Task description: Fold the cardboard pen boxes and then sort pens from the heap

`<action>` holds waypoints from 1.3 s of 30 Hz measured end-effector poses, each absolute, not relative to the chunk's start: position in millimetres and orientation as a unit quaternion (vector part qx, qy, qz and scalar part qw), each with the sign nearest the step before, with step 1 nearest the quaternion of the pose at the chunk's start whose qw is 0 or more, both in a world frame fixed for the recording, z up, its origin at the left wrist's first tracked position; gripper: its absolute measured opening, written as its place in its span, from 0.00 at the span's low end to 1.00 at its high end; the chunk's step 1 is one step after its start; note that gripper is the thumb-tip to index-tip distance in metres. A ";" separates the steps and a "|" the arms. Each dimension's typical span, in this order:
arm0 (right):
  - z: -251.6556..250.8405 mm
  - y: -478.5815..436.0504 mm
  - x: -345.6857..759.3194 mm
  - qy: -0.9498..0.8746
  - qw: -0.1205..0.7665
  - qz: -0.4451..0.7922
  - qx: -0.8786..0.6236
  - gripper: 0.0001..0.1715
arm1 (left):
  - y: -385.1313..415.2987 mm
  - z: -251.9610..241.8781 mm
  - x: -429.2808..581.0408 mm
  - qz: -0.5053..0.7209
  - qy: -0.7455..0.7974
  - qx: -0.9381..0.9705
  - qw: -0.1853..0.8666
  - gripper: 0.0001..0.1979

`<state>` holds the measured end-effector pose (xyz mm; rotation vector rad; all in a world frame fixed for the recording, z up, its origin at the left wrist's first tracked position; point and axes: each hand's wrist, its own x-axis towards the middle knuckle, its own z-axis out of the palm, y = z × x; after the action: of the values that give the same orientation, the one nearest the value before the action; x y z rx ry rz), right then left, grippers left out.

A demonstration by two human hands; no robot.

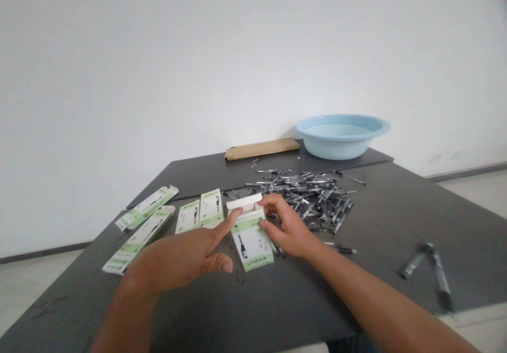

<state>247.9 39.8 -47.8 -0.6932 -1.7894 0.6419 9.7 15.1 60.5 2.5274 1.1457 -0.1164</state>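
Observation:
A small green and white box point(253, 243) lies on the dark table point(396, 221) in front of me, its white end flap standing open at the far end. My left hand point(186, 255) points its index finger onto the box's left edge near the flap, the other fingers curled with nothing in them. My right hand point(287, 226) pinches the box's right side between thumb and fingers. Just behind my right hand lies a heap of black and silver pens point(307, 194).
Several more green and white boxes point(148, 207) lie at the left. A light blue basin point(343, 135) and a brown envelope point(261, 148) sit at the table's far edge. Two loose pens point(430, 266) lie near the right front edge.

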 end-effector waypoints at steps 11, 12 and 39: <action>-52.1 39.3 243.7 -0.691 0.548 0.389 -0.265 0.19 | 11.0 57.3 -16.7 -0.021 0.432 0.882 0.189 0.44; -52.3 39.6 243.0 -0.683 0.553 0.400 -0.260 0.20 | 10.6 57.1 -19.0 -0.021 0.432 0.881 0.191 0.44; -45.2 31.1 249.6 -0.729 0.552 0.308 -0.262 0.26 | -1.7 46.4 -0.1 -0.066 0.485 0.853 0.180 0.42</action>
<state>249.6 31.1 -45.2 -0.6204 -1.7255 0.7285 -0.1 -1.7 46.4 2.4099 1.3707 -0.1873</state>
